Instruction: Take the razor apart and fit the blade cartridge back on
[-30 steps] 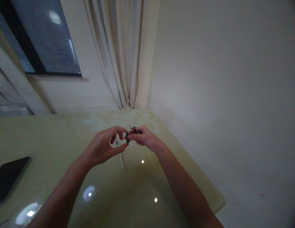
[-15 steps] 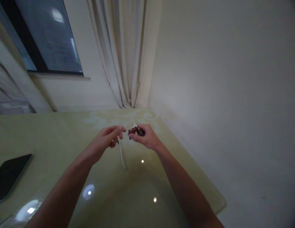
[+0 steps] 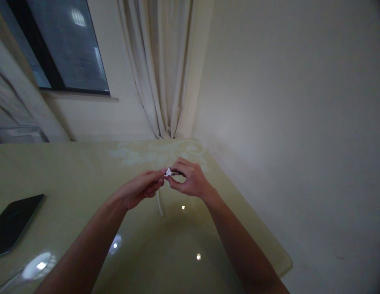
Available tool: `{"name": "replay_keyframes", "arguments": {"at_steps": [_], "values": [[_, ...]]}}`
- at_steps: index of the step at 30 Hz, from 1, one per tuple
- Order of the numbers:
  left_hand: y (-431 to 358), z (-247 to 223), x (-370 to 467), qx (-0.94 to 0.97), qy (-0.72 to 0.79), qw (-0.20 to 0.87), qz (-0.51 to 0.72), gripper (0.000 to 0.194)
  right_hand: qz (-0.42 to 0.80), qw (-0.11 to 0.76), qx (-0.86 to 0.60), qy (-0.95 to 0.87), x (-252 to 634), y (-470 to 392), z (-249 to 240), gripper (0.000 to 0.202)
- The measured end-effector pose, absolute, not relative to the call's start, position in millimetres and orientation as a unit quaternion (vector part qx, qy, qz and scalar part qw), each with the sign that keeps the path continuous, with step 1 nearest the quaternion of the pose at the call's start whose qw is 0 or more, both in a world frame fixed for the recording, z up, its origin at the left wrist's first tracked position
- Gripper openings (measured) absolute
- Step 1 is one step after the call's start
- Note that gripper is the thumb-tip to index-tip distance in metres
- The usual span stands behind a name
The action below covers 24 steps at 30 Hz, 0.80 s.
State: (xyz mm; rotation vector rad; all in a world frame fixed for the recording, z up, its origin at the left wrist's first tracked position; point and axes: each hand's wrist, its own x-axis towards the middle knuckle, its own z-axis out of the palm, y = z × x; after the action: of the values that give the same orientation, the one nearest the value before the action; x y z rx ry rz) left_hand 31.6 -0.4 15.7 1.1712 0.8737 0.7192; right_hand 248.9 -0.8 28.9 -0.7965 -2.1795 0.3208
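A: Grip of the right hand [image 3: 190, 179]?

B: Closed, thumb on the near side and fingers on the far side, around a small white-and-dark object [image 3: 168, 172]; white part to the left, dark part toward the palm, exact form too small to tell.

A: Left hand [image 3: 144, 185]?

B: Fingers extended and bunched, tips at the object's left end; whether pinching or merely touching, cannot tell.

A: Position of the object?

B: Between both hands, over the table [image 3: 70, 175].

A: Below?

B: Thin white strip [image 3: 159, 204], just nearer than the left fingers, far end hidden.

A: Farther outward?

B: At near left, flat black slab [image 3: 15, 224] on the table; beyond the far edge, gathered pale curtain [image 3: 165, 73]; at far left, dark-framed window [image 3: 70, 53]; along the right, pale wall [image 3: 285, 122].
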Motion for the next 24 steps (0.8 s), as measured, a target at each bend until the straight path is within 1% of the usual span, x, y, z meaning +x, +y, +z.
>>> {"name": "replay_keyframes", "arguments": {"at_steps": [3,6,9,12,14,18,22,24], "values": [[0,16,32,0.534,0.389,0.672,0.334,0.06,0.129,0.404,-0.303,-0.854,249,1,29,0.01],[2,16,33,0.565,0.399,0.61,0.387,0.055,0.159,0.445,-0.305,-0.827,248,6,27,0.012],[4,15,34,0.624,0.421,0.474,0.456,0.055,0.286,0.478,-0.34,-0.758,244,11,25,0.023],[5,13,32,0.688,0.421,0.323,0.495,0.05,0.463,0.45,-0.364,-0.671,239,12,25,0.038],[6,11,30,0.722,0.41,0.246,0.501,0.047,0.532,0.428,-0.371,-0.629,237,11,26,0.043],[4,13,29,0.771,0.373,0.153,0.493,0.043,0.564,0.433,-0.373,-0.596,233,7,28,0.041],[1,16,31,0.791,0.355,0.119,0.484,0.042,0.571,0.437,-0.373,-0.587,233,8,29,0.04],[0,16,32,0.793,0.354,0.118,0.481,0.044,0.573,0.437,-0.372,-0.585,234,8,30,0.04]]}}
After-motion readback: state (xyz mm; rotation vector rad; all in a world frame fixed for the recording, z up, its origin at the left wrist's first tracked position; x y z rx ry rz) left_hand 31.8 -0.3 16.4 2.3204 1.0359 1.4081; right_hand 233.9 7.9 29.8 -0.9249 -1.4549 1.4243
